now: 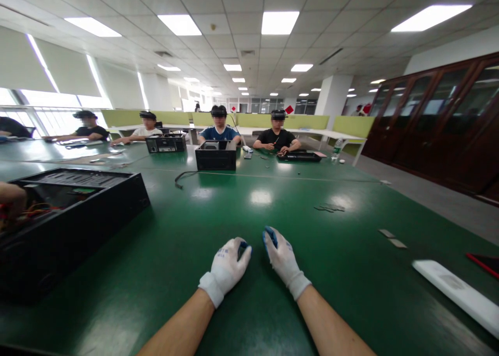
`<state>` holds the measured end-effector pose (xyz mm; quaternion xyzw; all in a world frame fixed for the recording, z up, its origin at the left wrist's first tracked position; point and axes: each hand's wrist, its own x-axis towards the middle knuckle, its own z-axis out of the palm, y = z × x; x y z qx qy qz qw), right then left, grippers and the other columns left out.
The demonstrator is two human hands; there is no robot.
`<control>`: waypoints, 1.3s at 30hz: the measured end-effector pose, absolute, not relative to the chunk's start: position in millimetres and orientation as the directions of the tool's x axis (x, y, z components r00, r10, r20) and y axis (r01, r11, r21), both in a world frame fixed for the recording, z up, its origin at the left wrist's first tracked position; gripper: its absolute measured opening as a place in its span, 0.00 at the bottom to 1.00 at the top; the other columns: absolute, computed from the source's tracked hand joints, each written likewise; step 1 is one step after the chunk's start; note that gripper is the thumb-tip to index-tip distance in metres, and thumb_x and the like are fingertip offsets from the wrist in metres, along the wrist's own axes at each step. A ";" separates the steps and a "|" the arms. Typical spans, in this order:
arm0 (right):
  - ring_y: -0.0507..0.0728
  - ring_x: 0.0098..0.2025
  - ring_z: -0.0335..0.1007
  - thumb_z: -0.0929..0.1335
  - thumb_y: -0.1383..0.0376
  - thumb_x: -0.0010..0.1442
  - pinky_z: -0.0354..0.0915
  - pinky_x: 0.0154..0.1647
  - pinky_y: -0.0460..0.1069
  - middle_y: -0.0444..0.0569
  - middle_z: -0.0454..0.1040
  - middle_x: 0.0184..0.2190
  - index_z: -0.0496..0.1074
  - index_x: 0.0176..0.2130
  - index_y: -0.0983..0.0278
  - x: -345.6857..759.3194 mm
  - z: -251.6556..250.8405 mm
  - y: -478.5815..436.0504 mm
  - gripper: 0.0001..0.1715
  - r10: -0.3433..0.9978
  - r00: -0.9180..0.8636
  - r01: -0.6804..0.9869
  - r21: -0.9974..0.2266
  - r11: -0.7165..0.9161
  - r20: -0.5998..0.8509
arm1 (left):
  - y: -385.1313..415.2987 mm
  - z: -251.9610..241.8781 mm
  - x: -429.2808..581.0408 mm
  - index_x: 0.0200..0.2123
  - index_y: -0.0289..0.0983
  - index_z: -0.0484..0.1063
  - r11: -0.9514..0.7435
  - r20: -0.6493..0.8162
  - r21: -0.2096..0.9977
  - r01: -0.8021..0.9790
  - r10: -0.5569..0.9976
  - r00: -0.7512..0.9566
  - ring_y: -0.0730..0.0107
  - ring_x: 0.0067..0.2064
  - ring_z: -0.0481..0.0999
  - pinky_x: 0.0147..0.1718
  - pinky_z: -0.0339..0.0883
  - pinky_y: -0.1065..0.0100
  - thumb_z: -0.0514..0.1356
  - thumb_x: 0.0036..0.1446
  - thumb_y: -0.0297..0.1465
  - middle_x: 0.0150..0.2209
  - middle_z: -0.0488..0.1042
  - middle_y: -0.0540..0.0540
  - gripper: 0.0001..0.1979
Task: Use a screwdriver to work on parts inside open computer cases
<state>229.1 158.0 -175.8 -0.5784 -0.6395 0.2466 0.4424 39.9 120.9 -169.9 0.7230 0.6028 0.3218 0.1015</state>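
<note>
My left hand [229,265] and my right hand [281,256] rest side by side on the green table [249,304], near its front edge. Both wear white gloves with blue fingertips. The fingers of each hand are curled under into a loose fist, and I see nothing held in either. The two hands are a little apart and touch only the table top. The nearest object is an open black computer case [74,215], well to the left of my left hand.
Another person's hand [11,200] reaches into the case from the far left. A white flat bar [456,293] and a red-edged dark item [485,262] lie at right, with small metal plates [392,239] beyond. Several people sit across the table with other cases [215,156].
</note>
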 end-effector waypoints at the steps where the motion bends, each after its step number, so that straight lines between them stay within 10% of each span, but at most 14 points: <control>1: 0.68 0.60 0.72 0.60 0.40 0.64 0.62 0.66 0.62 0.62 0.76 0.57 0.73 0.59 0.69 229.3 -175.9 158.0 0.43 0.957 0.059 0.523 -0.825 0.214 0.285 | 120.5 -169.4 39.8 0.46 0.38 0.75 -0.257 0.349 0.532 0.807 0.935 0.068 0.59 0.45 0.81 0.47 0.74 0.60 0.54 0.68 0.41 0.43 0.81 0.41 0.16; 15: 0.66 0.59 0.72 0.59 0.41 0.66 0.63 0.65 0.59 0.63 0.76 0.56 0.72 0.60 0.72 227.6 -171.3 155.8 0.43 0.964 0.053 0.532 -0.824 0.195 0.262 | 152.8 -122.0 18.4 0.61 0.36 0.67 -0.138 0.422 0.414 0.900 0.905 -0.055 0.59 0.56 0.78 0.58 0.69 0.62 0.47 0.67 0.26 0.55 0.76 0.37 0.22; 24: 0.65 0.59 0.72 0.59 0.41 0.66 0.64 0.64 0.57 0.63 0.76 0.57 0.72 0.60 0.72 227.4 -174.9 158.7 0.43 0.959 0.046 0.528 -0.822 0.213 0.278 | 290.5 -35.7 -30.1 0.72 0.36 0.54 0.008 0.271 0.196 0.981 0.961 -0.062 0.41 0.67 0.66 0.62 0.63 0.51 0.55 0.63 0.39 0.75 0.48 0.34 0.36; 39: 0.64 0.57 0.73 0.60 0.44 0.68 0.65 0.64 0.57 0.61 0.77 0.54 0.73 0.58 0.70 225.8 -178.3 162.9 0.37 0.943 0.067 0.515 -0.821 0.247 0.326 | 305.0 -28.6 -42.8 0.67 0.38 0.65 -0.041 0.203 0.016 0.999 0.978 0.037 0.48 0.60 0.74 0.56 0.68 0.57 0.55 0.61 0.36 0.64 0.68 0.35 0.30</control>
